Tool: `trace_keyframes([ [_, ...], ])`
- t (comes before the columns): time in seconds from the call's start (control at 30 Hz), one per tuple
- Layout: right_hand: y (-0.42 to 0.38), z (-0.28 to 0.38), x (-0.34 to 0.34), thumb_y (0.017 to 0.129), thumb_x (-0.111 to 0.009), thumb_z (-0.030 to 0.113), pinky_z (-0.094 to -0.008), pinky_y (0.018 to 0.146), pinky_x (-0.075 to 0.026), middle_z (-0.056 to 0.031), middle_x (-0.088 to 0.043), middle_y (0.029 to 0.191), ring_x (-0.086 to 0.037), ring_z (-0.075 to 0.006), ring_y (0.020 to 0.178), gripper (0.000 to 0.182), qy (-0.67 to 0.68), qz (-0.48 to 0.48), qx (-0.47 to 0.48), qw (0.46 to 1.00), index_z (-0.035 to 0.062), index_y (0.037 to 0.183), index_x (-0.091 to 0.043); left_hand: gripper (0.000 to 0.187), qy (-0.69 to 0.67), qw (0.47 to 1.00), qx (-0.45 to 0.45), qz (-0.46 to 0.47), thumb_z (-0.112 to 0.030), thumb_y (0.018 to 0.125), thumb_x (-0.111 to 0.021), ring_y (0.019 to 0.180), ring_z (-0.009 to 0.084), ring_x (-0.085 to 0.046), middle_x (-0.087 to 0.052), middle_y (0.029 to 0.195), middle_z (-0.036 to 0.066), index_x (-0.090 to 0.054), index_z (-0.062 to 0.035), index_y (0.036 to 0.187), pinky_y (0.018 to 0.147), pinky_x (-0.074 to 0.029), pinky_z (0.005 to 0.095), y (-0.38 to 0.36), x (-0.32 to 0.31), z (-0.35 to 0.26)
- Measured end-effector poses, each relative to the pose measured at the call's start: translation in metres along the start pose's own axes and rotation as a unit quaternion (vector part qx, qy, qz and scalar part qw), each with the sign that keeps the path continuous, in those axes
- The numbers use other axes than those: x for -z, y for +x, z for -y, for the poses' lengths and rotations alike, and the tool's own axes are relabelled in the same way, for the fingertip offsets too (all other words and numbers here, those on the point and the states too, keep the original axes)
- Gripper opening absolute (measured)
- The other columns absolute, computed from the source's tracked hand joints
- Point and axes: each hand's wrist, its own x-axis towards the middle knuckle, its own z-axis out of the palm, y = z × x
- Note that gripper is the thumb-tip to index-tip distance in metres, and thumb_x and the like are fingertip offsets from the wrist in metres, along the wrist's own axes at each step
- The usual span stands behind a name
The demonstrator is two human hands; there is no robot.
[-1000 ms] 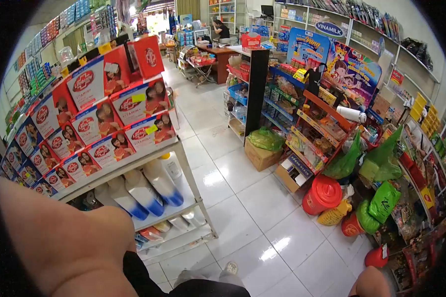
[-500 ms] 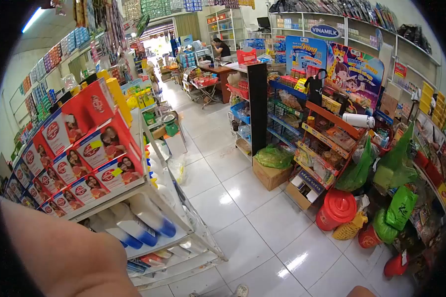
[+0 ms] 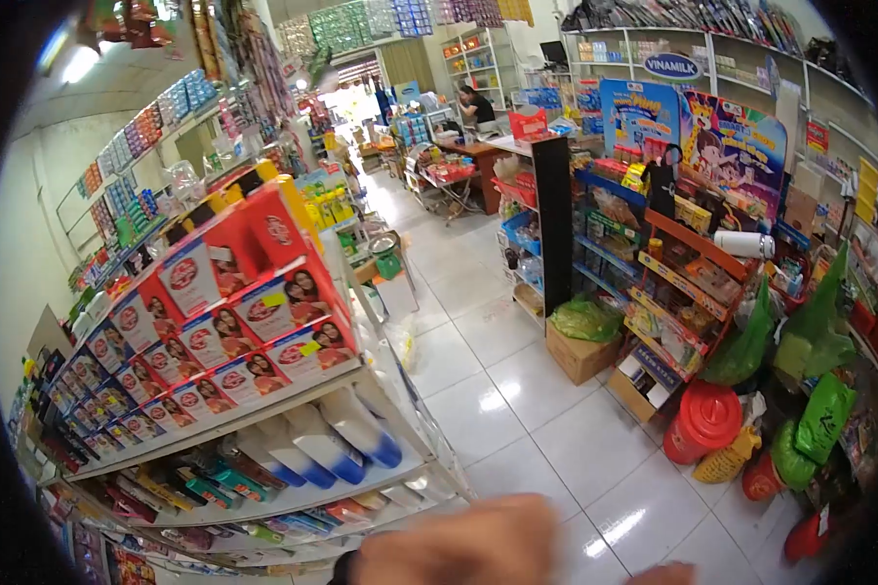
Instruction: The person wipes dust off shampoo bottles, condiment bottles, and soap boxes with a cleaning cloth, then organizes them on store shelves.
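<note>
My left hand point(image 3: 463, 546) is at the bottom centre, blurred by motion, with a dark band at the wrist. It hangs over the tiled floor beside the end of the left shelf point(image 3: 234, 417). Whether it holds anything cannot be made out. A small blurred part of my right hand point(image 3: 668, 573) shows at the bottom edge, further right, its fingers unclear. Closest to the left hand are the lower shelf levels with white and blue bottles point(image 3: 312, 448). Above them stand stacked red and white boxes point(image 3: 234, 336).
An aisle of white tiles point(image 3: 498, 390) runs toward a bright doorway. A person point(image 3: 476, 105) is at a desk in the back. On the right stand a snack rack point(image 3: 688, 278), a cardboard box point(image 3: 580, 353), a red lidded bucket point(image 3: 702, 419) and green bags point(image 3: 824, 419).
The view has shifted left, so the shelves and racks appear further right. The large arm at the lower left is gone from there, and a blurred hand now shows at the bottom centre.
</note>
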Motion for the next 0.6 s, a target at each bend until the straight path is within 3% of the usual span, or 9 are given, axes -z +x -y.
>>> trace_keyframes([
  [0.07,-0.004,-0.008,-0.016,0.075,-0.045,0.022,-0.0329,0.058,-0.046,-0.0071,-0.057,0.075,-0.055,-0.0207,0.064,0.023,0.028,0.013,-0.031,0.999,0.0061,0.087,-0.056,0.048,-0.186,0.973,0.135,0.029,-0.053,0.085,-0.034,0.076,0.0134,-0.046,-0.052,0.093,0.006,-0.053,-0.012,0.102,0.066,-0.037,0.0277,-0.003,-0.018,0.008],
  [0.13,-0.009,-0.017,-0.031,0.075,-0.045,0.023,-0.0332,0.058,-0.046,-0.0071,-0.057,0.075,-0.056,-0.0209,0.064,0.023,0.069,0.03,-0.067,0.995,0.0063,0.087,-0.056,0.05,-0.404,0.838,0.348,0.118,-0.046,0.089,-0.029,0.082,0.0121,-0.046,-0.053,0.098,0.008,-0.056,-0.0038,0.093,0.068,-0.039,0.0255,0.009,-0.026,0.022],
  [0.2,-0.018,-0.015,-0.048,0.076,-0.045,0.024,-0.0335,0.059,-0.046,-0.0071,-0.057,0.075,-0.056,-0.021,0.064,0.024,0.124,0.044,-0.113,0.985,0.0065,0.087,-0.056,0.049,-0.385,0.887,0.141,0.213,-0.036,0.092,-0.027,0.084,0.012,-0.048,-0.055,0.099,0.01,-0.058,0.0017,0.087,0.07,-0.04,0.024,0.009,-0.049,0.055],
  [0.27,-0.025,-0.031,-0.055,0.076,-0.045,0.025,-0.0338,0.059,-0.046,-0.0072,-0.058,0.076,-0.056,-0.0212,0.065,0.024,0.224,0.055,-0.181,0.956,0.0067,0.086,-0.056,0.04,-0.313,0.889,0.096,0.321,-0.024,0.093,-0.03,0.081,0.0142,-0.052,-0.058,0.094,0.012,-0.058,0.004,0.088,0.072,-0.041,0.0245,-0.008,-0.054,0.05],
  [0.33,-0.042,-0.037,-0.061,0.077,-0.045,0.026,-0.0342,0.059,-0.046,-0.0072,-0.058,0.076,-0.056,-0.0213,0.065,0.024,0.346,0.056,-0.262,0.899,0.0069,0.086,-0.057,0.033,-0.352,0.734,0.421,0.401,-0.021,0.091,-0.036,0.079,0.0179,-0.056,-0.06,0.088,0.013,-0.058,0.0049,0.091,0.075,-0.041,0.0274,-0.029,-0.036,0.025],
  [0.4,-0.06,-0.035,-0.061,0.078,-0.045,0.027,-0.0345,0.059,-0.046,-0.0072,-0.058,0.076,-0.057,-0.0215,0.066,0.024,0.418,0.036,-0.314,0.852,0.0072,0.085,-0.057,0.028,-0.243,0.727,0.424,0.482,-0.023,0.086,-0.047,0.078,0.0192,-0.055,-0.059,0.086,0.011,-0.058,0.0015,0.092,0.074,-0.041,0.029,-0.053,-0.011,0.025],
  [0.47,-0.071,-0.02,-0.072,0.078,-0.045,0.027,-0.0348,0.06,-0.046,-0.0072,-0.058,0.076,-0.057,-0.0216,0.066,0.024,0.427,-0.007,-0.298,0.854,0.0074,0.085,-0.057,0.025,-0.054,0.774,0.309,0.551,-0.027,0.079,-0.058,0.076,0.018,-0.049,-0.054,0.086,0.006,-0.06,-0.0056,0.091,0.072,-0.041,0.0278,-0.095,0.03,0.042],
  [0.53,-0.08,0.007,-0.094,0.079,-0.045,0.025,-0.0325,0.061,-0.045,-0.0078,-0.057,0.074,-0.054,-0.0204,0.064,0.022,0.37,-0.081,-0.224,0.898,0.0056,0.082,-0.056,0.021,0.007,0.882,0.329,0.338,-0.019,0.075,-0.062,0.072,0.0187,-0.053,-0.056,0.075,0.007,-0.057,-0.001,0.083,0.066,-0.042,0.0277,-0.114,0.072,0.002],
  [0.6,-0.054,-0.093,-0.078,0.078,-0.048,0.019,-0.0263,0.062,-0.042,-0.0055,-0.054,0.072,-0.05,-0.0128,0.066,0.018,0.092,-0.087,-0.037,0.991,0.0032,0.081,-0.056,0.024,0.143,0.839,0.423,0.31,-0.02,0.077,-0.062,0.083,0.016,-0.055,-0.057,0.086,0.007,-0.057,-0.0015,0.091,0.076,-0.04,0.0293,-0.139,0.125,-0.022],
])
